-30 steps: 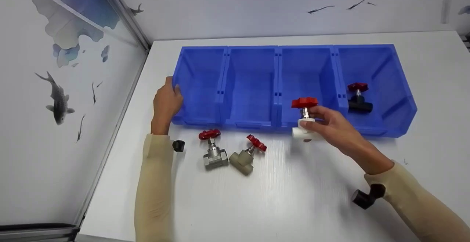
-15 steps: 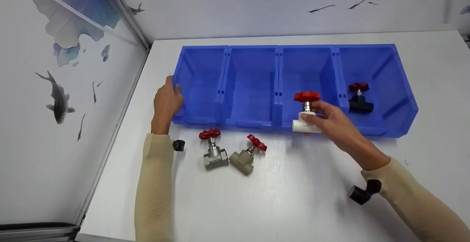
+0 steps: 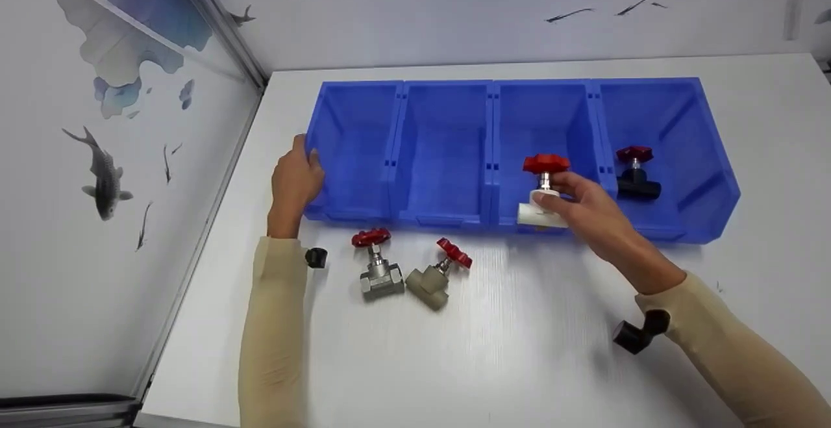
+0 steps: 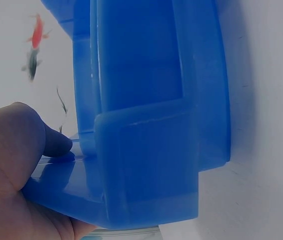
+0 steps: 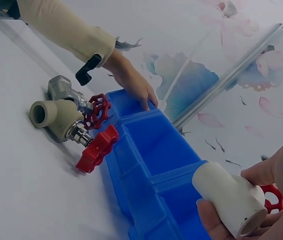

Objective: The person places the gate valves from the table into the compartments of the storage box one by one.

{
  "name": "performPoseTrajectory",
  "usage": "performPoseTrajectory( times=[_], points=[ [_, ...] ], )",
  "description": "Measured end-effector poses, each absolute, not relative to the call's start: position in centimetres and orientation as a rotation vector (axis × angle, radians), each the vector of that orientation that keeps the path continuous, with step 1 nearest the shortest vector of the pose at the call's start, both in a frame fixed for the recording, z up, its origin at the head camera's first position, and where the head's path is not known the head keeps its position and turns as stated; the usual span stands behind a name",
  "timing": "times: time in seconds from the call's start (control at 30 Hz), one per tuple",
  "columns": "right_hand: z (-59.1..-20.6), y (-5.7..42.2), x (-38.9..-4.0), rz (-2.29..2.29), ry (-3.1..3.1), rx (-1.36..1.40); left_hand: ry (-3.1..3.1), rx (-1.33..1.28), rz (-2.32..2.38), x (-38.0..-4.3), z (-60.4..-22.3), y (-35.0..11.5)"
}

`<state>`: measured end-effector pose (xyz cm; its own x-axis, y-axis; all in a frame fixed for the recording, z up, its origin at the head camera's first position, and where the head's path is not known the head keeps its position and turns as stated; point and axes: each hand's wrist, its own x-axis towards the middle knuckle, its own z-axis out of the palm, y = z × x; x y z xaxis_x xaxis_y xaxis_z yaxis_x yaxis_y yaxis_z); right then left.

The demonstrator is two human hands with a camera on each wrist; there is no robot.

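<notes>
My right hand (image 3: 587, 217) pinches a white plastic valve (image 3: 542, 214) with a red handwheel, held upright over the front edge of the third blue bin. In the right wrist view, thumb and fingers wrap the white valve body (image 5: 226, 195). At the far left my left hand (image 3: 295, 178) grips the side wall of the first blue bin (image 3: 354, 175), its thumb (image 4: 56, 142) over the rim in the left wrist view. A silver metal valve (image 3: 381, 278) and a beige plastic valve (image 3: 429, 285), both with red handwheels, lie side by side in front of the bins.
The blue bins stand joined in a row on the white table (image 3: 454, 363). A black valve (image 3: 637, 184) with a red handwheel sits in the rightmost bin (image 3: 698, 155). Printed wall panels (image 3: 422, 19) rise behind and at the left.
My right hand has raised the white valve and carried it slightly forward, from before the third bin to over its front edge. My left hand stays in place.
</notes>
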<state>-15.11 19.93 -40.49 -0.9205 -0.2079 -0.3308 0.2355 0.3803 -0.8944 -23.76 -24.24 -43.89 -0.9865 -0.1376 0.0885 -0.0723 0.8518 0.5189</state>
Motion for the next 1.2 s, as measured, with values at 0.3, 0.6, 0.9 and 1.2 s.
performPoseTrajectory(
  times=[0.3, 0.6, 0.9, 1.2],
  points=[
    [-40.7, 20.0, -15.7, -1.530, 2.287, 0.034, -2.911, 0.172, -0.815, -23.8, -43.9, -24.3],
    [-40.7, 19.7, -16.2, -1.558, 2.273, 0.038, -2.928, 0.200, -0.815, -23.9, -43.9, -24.3],
    [-41.0, 19.5, -16.6, -1.612, 2.241, 0.060, -2.921, 0.173, -0.812, -23.7, -43.8, -24.2],
    [-41.0, 19.5, -17.0, -1.590, 2.266, 0.075, -2.915, 0.170, -0.811, -23.7, -43.9, -24.3]
  ],
)
